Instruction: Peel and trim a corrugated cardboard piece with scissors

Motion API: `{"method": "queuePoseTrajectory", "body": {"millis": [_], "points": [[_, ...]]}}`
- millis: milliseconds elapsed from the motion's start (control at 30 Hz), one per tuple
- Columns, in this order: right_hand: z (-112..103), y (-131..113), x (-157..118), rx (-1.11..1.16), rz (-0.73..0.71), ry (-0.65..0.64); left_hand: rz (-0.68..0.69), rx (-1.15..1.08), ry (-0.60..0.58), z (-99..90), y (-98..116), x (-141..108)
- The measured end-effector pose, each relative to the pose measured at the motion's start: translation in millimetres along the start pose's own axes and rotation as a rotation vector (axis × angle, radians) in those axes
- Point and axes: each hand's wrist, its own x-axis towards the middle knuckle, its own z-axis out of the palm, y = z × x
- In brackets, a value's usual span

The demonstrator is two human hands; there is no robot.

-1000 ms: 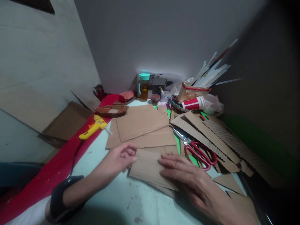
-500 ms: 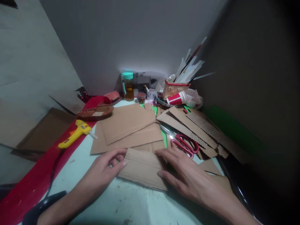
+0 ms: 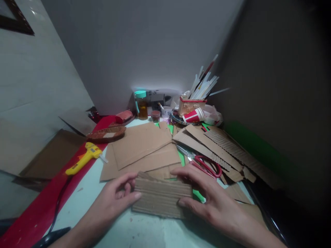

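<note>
Between my two hands is a small cardboard piece (image 3: 161, 197), its ridged face toward me and its far edge bent up. My left hand (image 3: 121, 194) pinches its left side, with the thumb on the face and the fingers behind. On the right side, my right hand (image 3: 204, 193) grips it with the thumb on the front and fingers over the back edge. Just beyond lie larger flat cardboard sheets (image 3: 144, 143). Red-handled scissors (image 3: 207, 165) rest behind my right hand, their handles partly covered by it.
A yellow glue gun (image 3: 86, 158) lies at the left on red cloth (image 3: 33, 213). Cut cardboard strips (image 3: 212, 144) are heaped at the right. Along the back stand a bottle (image 3: 141, 105), a small jar (image 3: 155, 116), a tipped red cup (image 3: 193, 115) and a box of sticks (image 3: 192, 106).
The cardboard piece has been tilted and bent, so its ridged face now shows. Both hands have closed more firmly on its sides. The view has shifted slightly upward.
</note>
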Motion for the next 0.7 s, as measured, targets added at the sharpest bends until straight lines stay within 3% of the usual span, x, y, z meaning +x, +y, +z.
{"method": "queuePoseTrajectory", "body": {"millis": [133,367,533,700], "points": [[2,-3,2,0.129,0.034,0.071,0.028,-0.106,-0.002,-1.5,-1,-1],[7,-3,0,0.325,0.088,0.194,0.195,-0.147,0.105,-0.1,5,-8],[4,8,2,0.226,0.019,0.177,0.313,-0.169,0.152,0.9,11,-13],[12,13,-2,0.242,-0.079,0.297,0.422,-0.187,0.22,1.5,4,-16]]}}
